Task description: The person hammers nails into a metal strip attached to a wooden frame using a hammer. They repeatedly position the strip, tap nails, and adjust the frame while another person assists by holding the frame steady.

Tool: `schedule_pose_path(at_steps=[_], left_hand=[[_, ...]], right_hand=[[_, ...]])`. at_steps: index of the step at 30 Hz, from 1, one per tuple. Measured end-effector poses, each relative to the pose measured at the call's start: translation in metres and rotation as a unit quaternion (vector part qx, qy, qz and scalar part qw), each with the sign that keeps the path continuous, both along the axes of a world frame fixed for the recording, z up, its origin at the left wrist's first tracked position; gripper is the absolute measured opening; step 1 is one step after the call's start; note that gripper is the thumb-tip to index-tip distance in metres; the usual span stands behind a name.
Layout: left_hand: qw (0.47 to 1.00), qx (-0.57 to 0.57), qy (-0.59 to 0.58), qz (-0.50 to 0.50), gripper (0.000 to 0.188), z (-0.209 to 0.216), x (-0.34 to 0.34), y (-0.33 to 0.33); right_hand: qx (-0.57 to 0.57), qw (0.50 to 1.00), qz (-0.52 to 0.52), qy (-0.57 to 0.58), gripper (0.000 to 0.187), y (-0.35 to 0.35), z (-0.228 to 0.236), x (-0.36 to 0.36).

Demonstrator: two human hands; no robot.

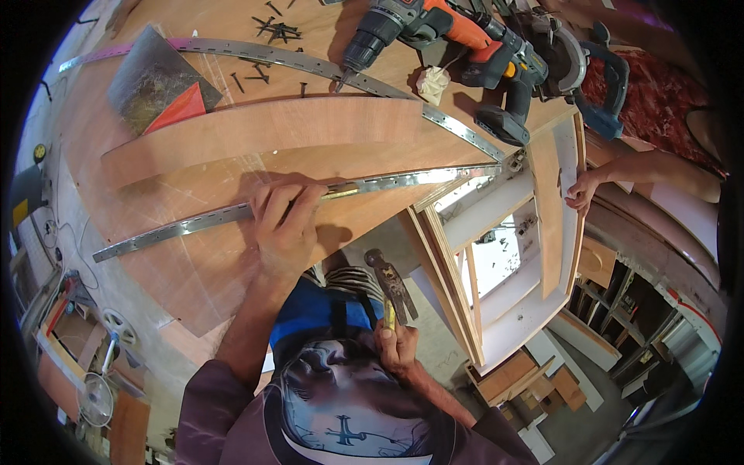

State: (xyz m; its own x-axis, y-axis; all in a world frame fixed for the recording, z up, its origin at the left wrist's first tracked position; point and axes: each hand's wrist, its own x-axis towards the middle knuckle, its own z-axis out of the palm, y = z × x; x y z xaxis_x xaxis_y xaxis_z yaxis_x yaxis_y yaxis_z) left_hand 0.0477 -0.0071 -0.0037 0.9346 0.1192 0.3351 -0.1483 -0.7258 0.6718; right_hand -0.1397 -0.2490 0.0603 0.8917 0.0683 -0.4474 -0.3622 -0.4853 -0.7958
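Note:
My left hand (288, 223) is closed over a long slotted metal strip (186, 225) lying on the plywood sheet (194, 298), its fingers curled at the strip's edge. A short yellowish piece (341, 191) lies along the strip just right of my fingertips; its kind is unclear. Closer to my body, my right hand (398, 349) grips a rusty claw hammer (392, 288) low on its yellow handle, with the head pointing up and away from me. Beyond my left hand, a curved wooden strip (271, 133) stands beside a second, bent slotted metal strip (287, 57).
Black screws (277, 31), an orange-black drill (395, 27), another power tool (527, 70) and a dark metal plate (160, 81) lie on the far side. At right, another person's hand (581, 191) touches a wooden frame (573, 232). A fan (97, 397) stands lower left.

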Motion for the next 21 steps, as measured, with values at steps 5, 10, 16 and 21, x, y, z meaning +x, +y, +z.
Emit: schedule_pose_path(at_steps=[5,10,16,21], left_hand=[[1.0,0.007,-0.016,-0.007,0.033,-0.003,0.004,-0.006],[1.0,0.012,-0.011,-0.012,0.033,0.001,0.004,-0.006],[1.0,0.014,0.015,-0.018,0.035,-0.002,0.003,-0.006],[0.999,0.034,-0.017,-0.018,0.035,-0.006,0.004,-0.008]], right_hand=[[0.025,0.998,-0.033,0.037,0.052,0.007,0.004,0.005],[0.029,0.997,-0.05,0.045,0.059,0.015,0.008,0.02],[0.08,0.995,-0.06,0.02,0.04,0.022,0.039,0.066],[0.002,0.977,-0.004,-0.212,0.037,0.004,0.101,0.098]])
